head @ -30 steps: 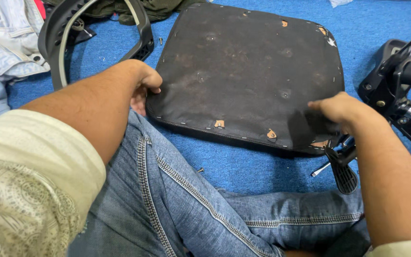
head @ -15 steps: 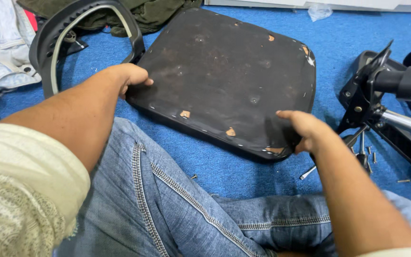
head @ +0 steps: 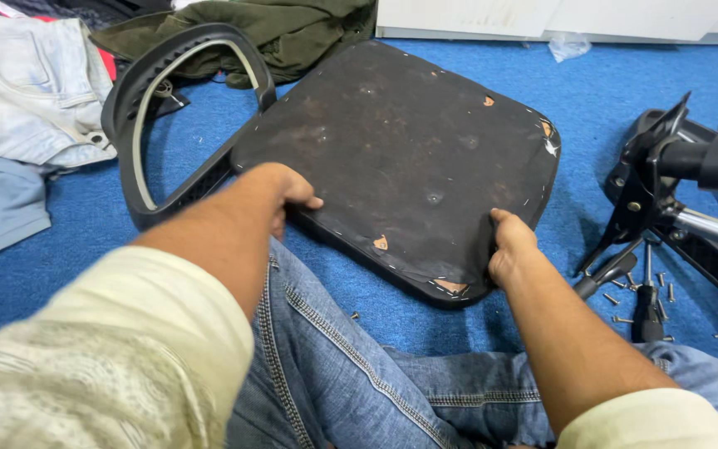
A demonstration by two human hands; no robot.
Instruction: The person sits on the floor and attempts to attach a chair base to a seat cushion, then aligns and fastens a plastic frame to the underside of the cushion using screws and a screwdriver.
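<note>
The left hand [head: 280,193] is curled over the near-left edge of a dark, square chair seat pan [head: 409,158], fingers folded under the rim and thumb lying on top, so the edge is pinched in the hand. The right hand [head: 508,245] grips the near-right corner of the same seat pan, thumb on the upper face and fingers wrapped below out of sight, pressed onto the corner. The seat pan is turned underside up: its face is a worn black cover, rust-stained, stapled along the border and torn in a few spots where pale wood shows. It is tilted, its near edge raised over the person's jeans-clad leg [head: 334,366] and its far edge toward the wall.

Left of the seat pan, touching its far-left side, lies a black plastic backrest frame [head: 139,100], a hollow loop. Beyond the seat pan's far edge is an olive-green garment [head: 292,29], and further left of the frame a heap of pale denim clothes [head: 18,91]. Right of the seat pan, apart from it, stands a black metal chair mechanism [head: 675,175] with a chrome tube, and near its foot loose screws [head: 658,291] and a dark-handled screwdriver [head: 646,312]. Everything rests on blue carpet [head: 608,83], which runs to a white wall base [head: 542,21] at the far side.
</note>
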